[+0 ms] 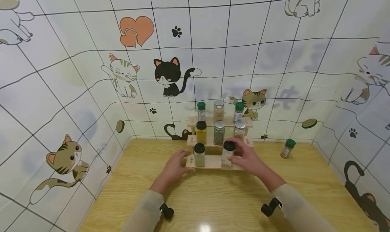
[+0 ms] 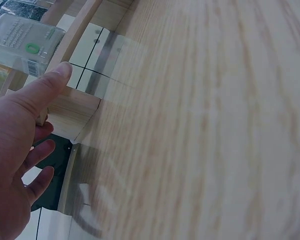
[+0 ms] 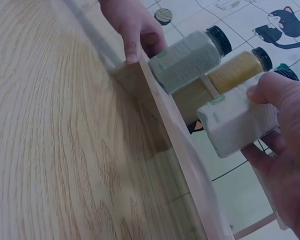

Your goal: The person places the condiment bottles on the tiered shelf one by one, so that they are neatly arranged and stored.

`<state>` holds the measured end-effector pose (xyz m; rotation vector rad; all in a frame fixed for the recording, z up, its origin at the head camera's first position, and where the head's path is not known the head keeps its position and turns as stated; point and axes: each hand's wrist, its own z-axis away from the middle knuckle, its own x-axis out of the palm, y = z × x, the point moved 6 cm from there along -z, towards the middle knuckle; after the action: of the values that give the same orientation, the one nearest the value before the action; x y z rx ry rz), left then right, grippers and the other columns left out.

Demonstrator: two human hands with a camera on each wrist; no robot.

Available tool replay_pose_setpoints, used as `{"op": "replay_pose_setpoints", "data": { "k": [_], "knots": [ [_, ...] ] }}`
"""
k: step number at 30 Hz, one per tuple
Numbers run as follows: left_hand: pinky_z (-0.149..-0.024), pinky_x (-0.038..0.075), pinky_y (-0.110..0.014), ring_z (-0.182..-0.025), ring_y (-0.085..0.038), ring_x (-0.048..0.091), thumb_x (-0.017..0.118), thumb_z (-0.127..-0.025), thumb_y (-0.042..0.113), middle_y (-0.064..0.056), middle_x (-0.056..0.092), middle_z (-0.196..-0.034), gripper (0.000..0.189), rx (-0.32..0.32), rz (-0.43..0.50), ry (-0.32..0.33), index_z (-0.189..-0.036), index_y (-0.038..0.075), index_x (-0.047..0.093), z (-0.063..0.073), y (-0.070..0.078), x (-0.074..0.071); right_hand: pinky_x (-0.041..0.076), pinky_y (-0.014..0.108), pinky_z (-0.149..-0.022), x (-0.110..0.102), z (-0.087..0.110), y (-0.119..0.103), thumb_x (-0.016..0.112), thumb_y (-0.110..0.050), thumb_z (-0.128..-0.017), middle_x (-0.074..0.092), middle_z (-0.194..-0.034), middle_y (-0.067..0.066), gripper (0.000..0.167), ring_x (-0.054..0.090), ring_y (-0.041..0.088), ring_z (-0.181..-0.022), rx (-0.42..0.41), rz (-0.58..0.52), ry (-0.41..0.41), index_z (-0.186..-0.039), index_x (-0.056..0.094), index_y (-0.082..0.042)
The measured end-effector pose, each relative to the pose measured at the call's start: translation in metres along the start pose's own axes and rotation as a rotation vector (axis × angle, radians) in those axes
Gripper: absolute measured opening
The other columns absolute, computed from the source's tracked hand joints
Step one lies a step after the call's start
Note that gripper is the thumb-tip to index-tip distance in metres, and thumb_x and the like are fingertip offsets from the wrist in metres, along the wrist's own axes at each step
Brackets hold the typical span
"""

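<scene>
A three-tier wooden spice rack (image 1: pixel 212 160) stands against the back wall. My right hand (image 1: pixel 247 158) grips a clear, black-lidded jar of pale contents (image 1: pixel 226 155) at the lowest tier, thumb on one side and fingers on the other. In the right wrist view that jar (image 3: pixel 235 122) looks close over the shelf board. At the rack's left end, my left hand (image 1: pixel 175 166) holds the lowest board, its thumb on the front edge in the left wrist view. Beside it on that tier is another black-lidded jar (image 1: pixel 199 156) with pale green contents.
The middle tier bears a yellow-filled jar (image 1: pixel 201 133), a dark herb jar (image 1: pixel 219 133) and a silver-lidded jar (image 1: pixel 239 128). On top stand two green-capped jars and a silver-lidded one (image 1: pixel 218 111). A separate green-capped jar (image 1: pixel 287 149) stands on the wooden table (image 1: pixel 207 198) at right.
</scene>
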<state>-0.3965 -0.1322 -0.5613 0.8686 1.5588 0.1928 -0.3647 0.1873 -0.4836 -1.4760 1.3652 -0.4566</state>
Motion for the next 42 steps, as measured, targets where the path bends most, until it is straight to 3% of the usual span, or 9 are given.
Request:
{"op": "replay_pose_setpoints", "data": {
  "k": [14, 26, 36, 42],
  "knots": [
    [-0.119, 0.048, -0.053, -0.140, -0.029, 0.059, 0.096, -0.086, 0.047, -0.002, 0.063, -0.145, 0.079, 0.004, 0.003, 0.001, -0.150, 0.014, 0.064, 0.000, -0.001, 0.000, 0.059, 0.045, -0.105, 0.020, -0.017, 0.010, 0.080, 0.004, -0.099, 0.053, -0.155, 0.021, 0.067, 0.067, 0.044, -0.130, 0.072, -0.002, -0.118, -0.158, 0.054, -0.012],
    [-0.119, 0.048, -0.053, -0.140, -0.029, 0.059, 0.096, -0.086, 0.048, -0.001, 0.063, -0.145, 0.080, 0.011, 0.003, 0.002, -0.150, 0.014, 0.064, -0.001, -0.004, 0.002, 0.056, 0.046, -0.109, 0.030, -0.022, 0.015, 0.079, 0.002, -0.101, 0.052, -0.160, 0.022, 0.065, 0.059, 0.047, -0.141, 0.082, -0.020, -0.144, -0.159, 0.052, -0.011],
    [-0.119, 0.048, -0.052, -0.141, -0.029, 0.058, 0.096, -0.087, 0.049, -0.001, 0.063, -0.146, 0.079, 0.006, -0.026, -0.002, -0.151, 0.015, 0.064, -0.003, -0.007, 0.003, 0.049, 0.059, -0.115, 0.030, -0.022, 0.015, 0.079, 0.001, -0.101, 0.052, -0.161, 0.019, 0.066, 0.057, 0.044, -0.145, 0.078, 0.044, -0.141, -0.159, 0.053, -0.016],
    [-0.120, 0.047, -0.052, -0.142, -0.028, 0.058, 0.095, -0.087, 0.049, 0.000, 0.063, -0.146, 0.080, 0.001, -0.022, -0.007, -0.152, 0.016, 0.063, -0.002, -0.006, 0.003, 0.046, 0.064, -0.117, 0.027, -0.017, 0.014, 0.084, -0.011, -0.100, 0.050, -0.166, 0.011, 0.076, 0.056, 0.038, -0.145, 0.089, 0.109, -0.103, -0.166, 0.049, -0.024]
  ]
}}
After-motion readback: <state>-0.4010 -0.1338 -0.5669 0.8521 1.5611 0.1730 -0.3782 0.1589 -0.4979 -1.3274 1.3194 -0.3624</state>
